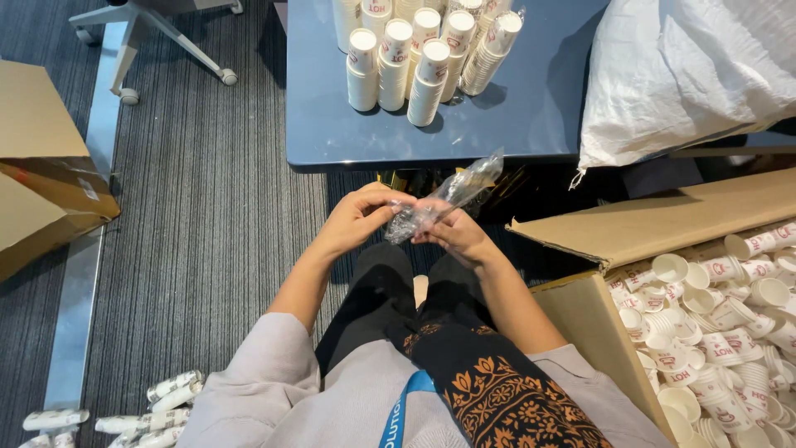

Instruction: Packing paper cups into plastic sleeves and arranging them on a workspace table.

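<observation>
Both hands meet above the lap, near the table point(332, 124) edge. The left hand point(355, 217) and right hand point(454, 232) each pinch a crumpled clear plastic bag point(444, 199). Loose paper cups point(730, 332) fill the box point(597, 323) at right.

An office: grey carpet point(199, 207), desk point(514, 108) (swivel-chair base point(157, 33)).

clear plastic bag point(448, 199) (crumpled), brown cartons point(50, 191)
</observation>
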